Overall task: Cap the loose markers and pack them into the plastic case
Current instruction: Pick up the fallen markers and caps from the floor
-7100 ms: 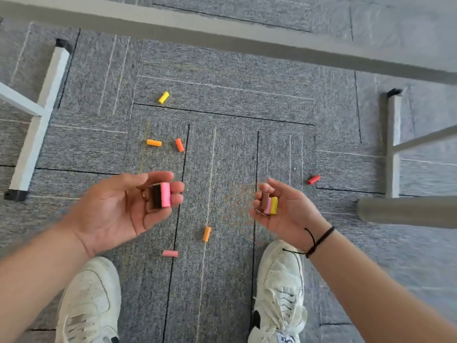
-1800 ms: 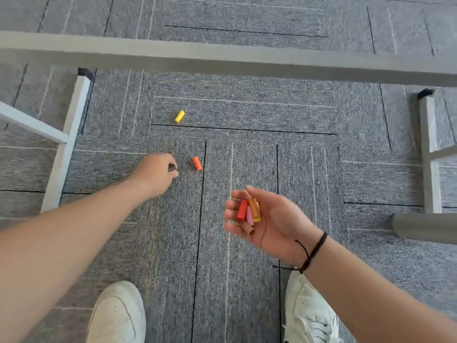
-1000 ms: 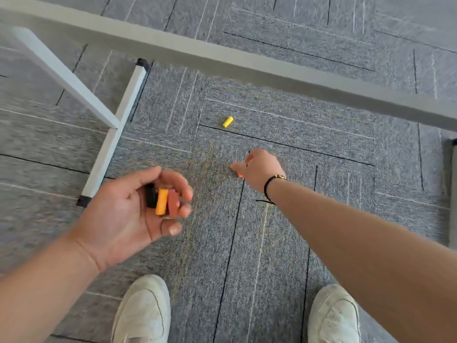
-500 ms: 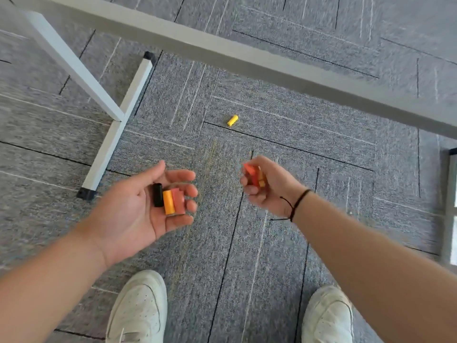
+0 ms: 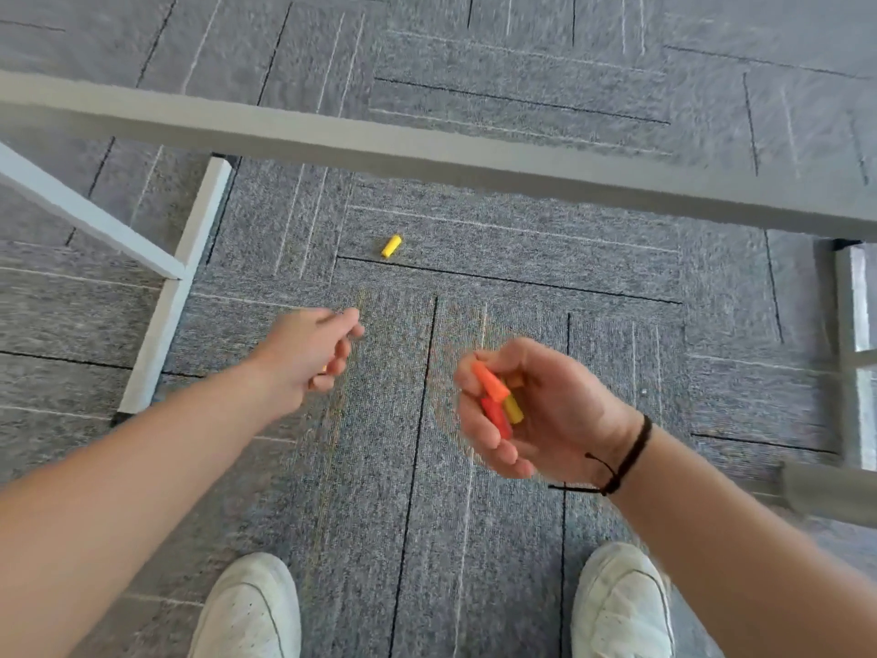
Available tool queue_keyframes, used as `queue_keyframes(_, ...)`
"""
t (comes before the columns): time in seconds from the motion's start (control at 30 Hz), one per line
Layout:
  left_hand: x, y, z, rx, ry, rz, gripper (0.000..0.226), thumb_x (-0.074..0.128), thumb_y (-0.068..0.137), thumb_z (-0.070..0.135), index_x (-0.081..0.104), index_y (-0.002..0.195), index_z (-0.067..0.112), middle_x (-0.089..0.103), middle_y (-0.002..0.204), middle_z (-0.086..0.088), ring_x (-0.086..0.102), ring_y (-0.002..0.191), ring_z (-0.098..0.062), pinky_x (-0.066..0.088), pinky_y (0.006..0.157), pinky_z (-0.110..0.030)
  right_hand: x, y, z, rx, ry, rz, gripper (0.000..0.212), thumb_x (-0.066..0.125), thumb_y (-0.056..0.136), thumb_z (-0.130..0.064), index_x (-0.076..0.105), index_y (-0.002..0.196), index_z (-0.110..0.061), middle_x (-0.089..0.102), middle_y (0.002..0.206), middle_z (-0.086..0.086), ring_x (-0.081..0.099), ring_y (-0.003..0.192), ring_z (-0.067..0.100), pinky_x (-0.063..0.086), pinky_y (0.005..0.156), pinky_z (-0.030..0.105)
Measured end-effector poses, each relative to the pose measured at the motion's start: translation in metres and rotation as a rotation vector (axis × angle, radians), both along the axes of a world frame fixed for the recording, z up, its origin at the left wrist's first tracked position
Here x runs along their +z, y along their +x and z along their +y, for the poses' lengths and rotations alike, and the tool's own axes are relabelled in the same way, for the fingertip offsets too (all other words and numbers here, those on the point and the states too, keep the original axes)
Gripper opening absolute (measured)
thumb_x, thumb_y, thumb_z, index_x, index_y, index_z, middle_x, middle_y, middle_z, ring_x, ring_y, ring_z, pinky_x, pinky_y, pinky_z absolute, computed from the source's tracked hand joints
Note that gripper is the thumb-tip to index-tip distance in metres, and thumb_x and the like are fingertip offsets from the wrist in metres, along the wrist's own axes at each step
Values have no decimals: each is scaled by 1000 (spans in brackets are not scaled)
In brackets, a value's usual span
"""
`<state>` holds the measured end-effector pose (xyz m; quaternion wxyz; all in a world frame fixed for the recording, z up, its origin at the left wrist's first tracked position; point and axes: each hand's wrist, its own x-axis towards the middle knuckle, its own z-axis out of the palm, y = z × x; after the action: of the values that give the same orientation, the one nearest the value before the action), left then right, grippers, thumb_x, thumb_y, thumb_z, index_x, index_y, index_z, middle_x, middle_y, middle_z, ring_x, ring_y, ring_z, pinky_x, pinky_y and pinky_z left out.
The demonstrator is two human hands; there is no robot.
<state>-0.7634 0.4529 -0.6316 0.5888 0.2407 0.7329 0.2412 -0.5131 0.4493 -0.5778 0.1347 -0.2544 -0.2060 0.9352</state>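
One yellow marker cap [image 5: 391, 246] lies on the grey carpet, just beyond a dark seam. My left hand [image 5: 308, 353] reaches out toward it, back up, thumb and forefinger stretched forward and the other fingers curled; a sliver of orange shows under them. It is still a hand's length short of the cap. My right hand [image 5: 545, 410] is palm up, fingers curled round several caps [image 5: 493, 389], orange, red and yellow. No markers and no plastic case are in view.
A grey table bar [image 5: 427, 154] crosses the view above the yellow cap. White table legs stand at the left [image 5: 175, 287] and right [image 5: 854, 353]. My two white shoes [image 5: 251, 610] [image 5: 621, 605] are at the bottom edge. A grey tube [image 5: 825, 496] juts in from the right.
My left hand has turned palm down and reached forward toward the yellow cap, hiding the caps it showed. My right hand pulled back and turned palm up with its caps.
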Motion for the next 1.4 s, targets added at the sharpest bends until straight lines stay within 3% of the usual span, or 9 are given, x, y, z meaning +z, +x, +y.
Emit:
queue_keyframes(0.2,-23,21,86,-570,237,793,21,51,102,32,61,115,19,61,85,5,46,53,-11,36,47,-26,-9,44,-20,-73,-135,42,15,39,91,-20,48,84,-10,51,61,10,36,39,11,23,35,19)
queue_keyframes(0.27,-29,30,106,-635,262,898,28,48,103,29,56,127,16,62,93,-1,50,55,-14,40,47,-27,-15,57,-26,-102,-194,51,15,43,90,-21,49,83,-10,51,61,9,36,39,10,22,34,20)
queue_keyframes(0.37,-43,44,124,-726,275,1030,35,49,102,27,51,134,13,58,117,-11,59,72,-18,55,66,-36,-21,70,-33,-159,-254,88,16,41,92,-21,49,83,-10,51,60,9,38,38,10,22,34,18)
queue_keyframes(0.53,-62,48,128,-865,210,1169,33,46,98,6,52,129,15,45,142,-22,56,60,-14,56,49,-29,-19,76,-38,-169,-244,65,20,38,92,-22,51,82,-10,53,61,8,38,39,10,24,33,18)
queue_keyframes(0.7,-68,45,110,-902,192,1212,22,45,91,-5,56,102,11,58,115,-15,58,67,-19,54,53,-35,-24,76,-40,-173,-253,34,21,37,93,-22,51,81,-12,51,62,7,34,41,11,25,33,17)
queue_keyframes(0.83,-62,46,96,-788,141,830,24,51,98,6,58,120,11,63,101,-6,58,66,-18,47,54,-29,-22,72,-38,-177,-198,-30,15,45,87,-22,53,81,-11,51,64,9,37,42,12,27,34,17)
queue_keyframes(1.03,31,77,38,-188,-151,-447,20,46,97,11,62,104,2,50,79,-7,42,58,-11,29,37,-19,11,75,-34,-183,-86,-159,16,48,86,-24,54,83,-9,52,68,11,42,44,12,26,35,18)
queue_keyframes(1.1,74,87,9,-149,-210,-705,20,45,91,14,62,90,3,50,77,-8,41,58,-13,27,35,-19,31,75,-38,-209,-79,-194,15,47,85,-24,52,83,-10,52,69,10,42,46,13,23,36,18)
queue_keyframes(1.4,284,146,-74,-271,-129,-848,25,44,85,22,64,81,7,55,74,-13,55,57,-22,32,32,-19,203,95,-89,-277,-31,-234,15,46,84,-26,53,79,-13,53,68,9,43,47,14,25,35,15)
